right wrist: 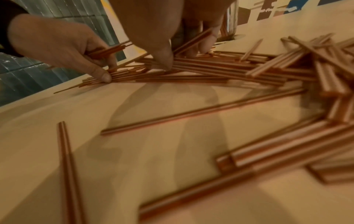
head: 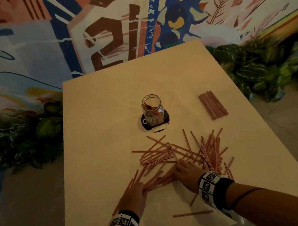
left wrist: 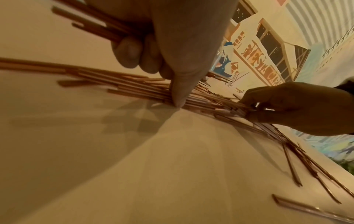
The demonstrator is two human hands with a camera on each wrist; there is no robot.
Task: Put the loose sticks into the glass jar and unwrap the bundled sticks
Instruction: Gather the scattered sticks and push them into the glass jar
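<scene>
Dozens of loose sticks [head: 182, 153] litter the table [head: 95, 103] before the jar [head: 152, 108]; the bundle [head: 213, 107] waits aside. Left hand [left wrist: 172, 45] pinches a gathered sheaf. Right hand [right wrist: 168, 27] clamps sticks, seemingly aligning them.

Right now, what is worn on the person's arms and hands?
The left hand and right hand are bare. Each wrist carries a black band with white squares printed with black coded markers. A thin dark band circles the right forearm.
</scene>
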